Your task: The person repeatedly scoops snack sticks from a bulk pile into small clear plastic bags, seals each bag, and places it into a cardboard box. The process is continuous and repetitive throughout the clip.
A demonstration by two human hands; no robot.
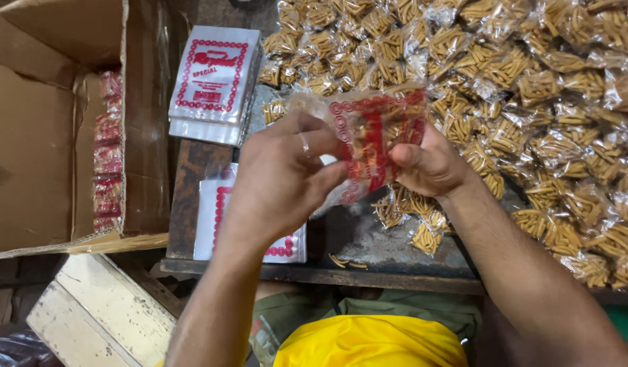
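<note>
Two bare hands hold one clear printed bag of snack sticks above a dark tabletop [368, 245].

Nearest, a yellow garment [371, 343] fills the lower edge. Above it, the left hand [280, 180] and right hand [429, 166] meet on the bag [371, 139], fingers of both clamped on it; its long axis runs left to right between them, equally close to both. Flat empty bags [215, 81] lie left, beside an open cardboard box [49, 136]. Farther right, a heap of small filled packets [531, 88] spreads across the tabletop.

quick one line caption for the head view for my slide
Left hand and right hand hold a red-printed clear bag beside heaped small snack packets.
</note>
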